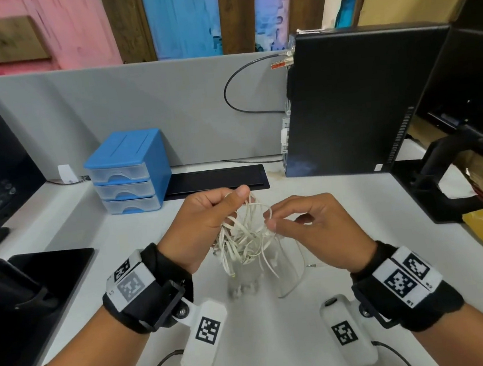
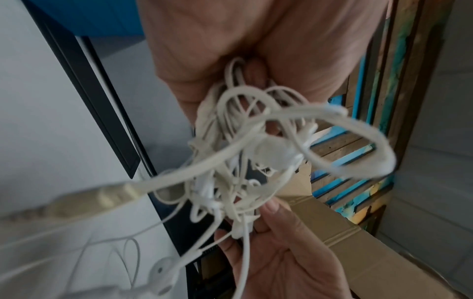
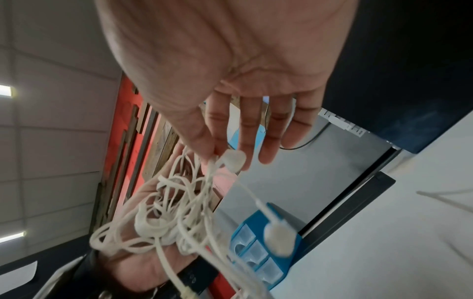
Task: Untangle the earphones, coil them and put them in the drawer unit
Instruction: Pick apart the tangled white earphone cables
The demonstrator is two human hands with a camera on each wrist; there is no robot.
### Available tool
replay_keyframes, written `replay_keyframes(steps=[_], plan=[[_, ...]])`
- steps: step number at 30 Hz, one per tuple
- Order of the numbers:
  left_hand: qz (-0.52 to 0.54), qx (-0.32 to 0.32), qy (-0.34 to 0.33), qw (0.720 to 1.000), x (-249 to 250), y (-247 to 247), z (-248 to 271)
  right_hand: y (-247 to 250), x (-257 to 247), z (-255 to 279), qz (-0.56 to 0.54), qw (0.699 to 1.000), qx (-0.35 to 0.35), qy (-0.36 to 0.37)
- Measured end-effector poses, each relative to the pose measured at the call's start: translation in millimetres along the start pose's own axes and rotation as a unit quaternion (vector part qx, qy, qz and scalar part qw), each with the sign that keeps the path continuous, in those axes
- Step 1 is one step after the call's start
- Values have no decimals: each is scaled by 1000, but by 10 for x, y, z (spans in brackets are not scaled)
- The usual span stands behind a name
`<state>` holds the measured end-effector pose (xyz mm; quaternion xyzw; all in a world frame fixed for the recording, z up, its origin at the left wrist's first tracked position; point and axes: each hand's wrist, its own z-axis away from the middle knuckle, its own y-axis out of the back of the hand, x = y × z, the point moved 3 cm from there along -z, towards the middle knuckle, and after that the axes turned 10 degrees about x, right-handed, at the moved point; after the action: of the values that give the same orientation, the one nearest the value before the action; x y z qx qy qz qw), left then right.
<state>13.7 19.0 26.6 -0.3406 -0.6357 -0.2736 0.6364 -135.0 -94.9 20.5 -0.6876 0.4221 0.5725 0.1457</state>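
The earphones (image 1: pixel 246 236) are a knotted white clump held above the desk (image 1: pixel 311 205) — untangling is barely begun, with coiling and stowing all left. The left hand (image 1: pixel 205 222) grips the top loops; the right hand (image 1: pixel 307 223) pinches what seems an earbud, blurred. The bundle hangs roughly vertical, loose ends trailing downward. The drawer unit (image 1: pixel 128 170) sits closed — behind and to the left.

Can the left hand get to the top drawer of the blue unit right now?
Probably not yet: the way to the drawer unit looks free, but the left hand grips the tangled earphones.
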Motion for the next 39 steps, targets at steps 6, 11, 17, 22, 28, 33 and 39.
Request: replay_keyframes(steps=[6,11,17,22,28,33,39], plan=[[-133,67,-43,988,-70,27,-25,-10,-2,8,-7,998,66,21],[-179,30,-48,982,-141,3,-20,-2,-27,-19,-137,987,37,-73],[-175,44,-23,983,-124,59,-65,66,12,-39,-99,992,-36,-66],[-143,23,-35,989,-146,2,-49,296,87,-163,157,969,183,62],[-145,18,-61,987,-185,-82,-25,223,11,-136,-163,952,4,-259],[-105,13,-56,993,-118,-98,8,326,-122,-176,-178,971,159,26],[-98,-5,-121,988,-50,-221,79,419,-164,-219,-242,955,54,-161]])
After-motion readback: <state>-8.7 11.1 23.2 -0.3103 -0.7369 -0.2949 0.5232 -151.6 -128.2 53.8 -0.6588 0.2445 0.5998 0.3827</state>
